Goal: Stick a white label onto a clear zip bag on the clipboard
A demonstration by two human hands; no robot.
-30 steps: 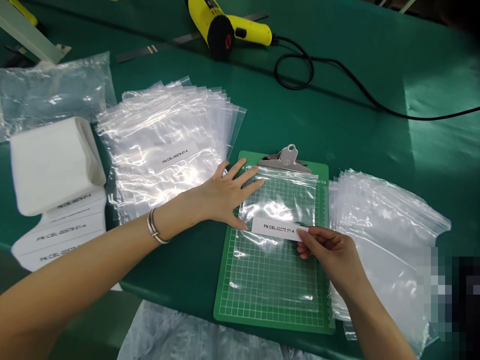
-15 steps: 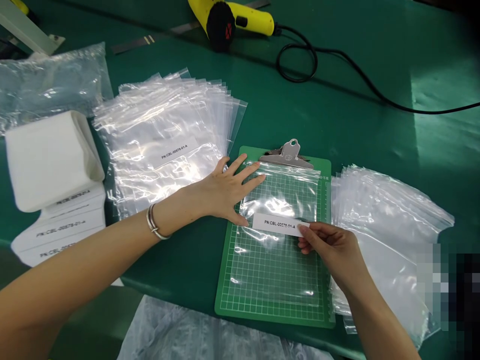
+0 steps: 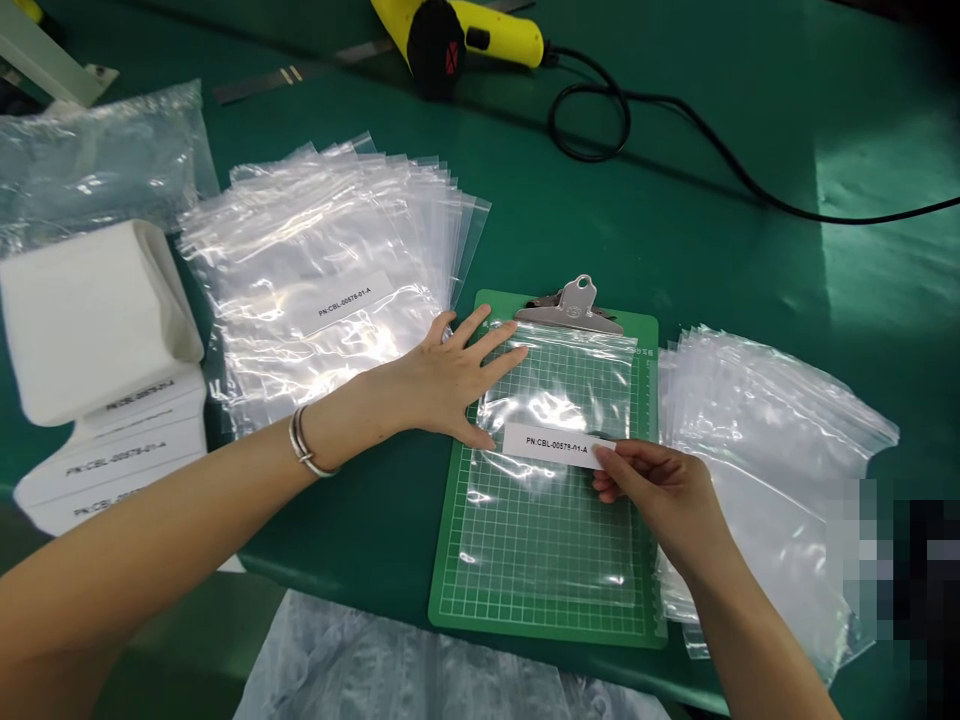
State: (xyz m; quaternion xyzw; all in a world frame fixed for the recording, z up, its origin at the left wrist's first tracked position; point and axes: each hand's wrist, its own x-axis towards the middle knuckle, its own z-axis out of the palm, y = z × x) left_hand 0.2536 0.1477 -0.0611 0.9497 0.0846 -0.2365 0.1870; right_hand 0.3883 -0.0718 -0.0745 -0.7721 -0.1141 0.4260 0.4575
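Observation:
A clear zip bag (image 3: pixel 547 540) lies flat on a green gridded clipboard (image 3: pixel 442 590), below its metal clip (image 3: pixel 576 305). My left hand (image 3: pixel 457 380) is spread open over the bag's upper left edge, fingertips on the bag and the thumb near the label's left end. Between the thumb and fingers of my right hand (image 3: pixel 660 490) is the right end of a white printed label (image 3: pixel 551 443), which extends across the middle of the bag. Whether the label's left part touches the bag I cannot tell.
Left of the clipboard is a fanned pile of clear bags (image 3: pixel 300 240), the top one labelled. Beyond it lies a folded label strip (image 3: pixel 90 320). More bags (image 3: pixel 772 450) lie right; a yellow corded tool (image 3: pixel 499 35) is at the back.
The whole view has shifted slightly. Both hands and the label keep nearly the same places over the bag.

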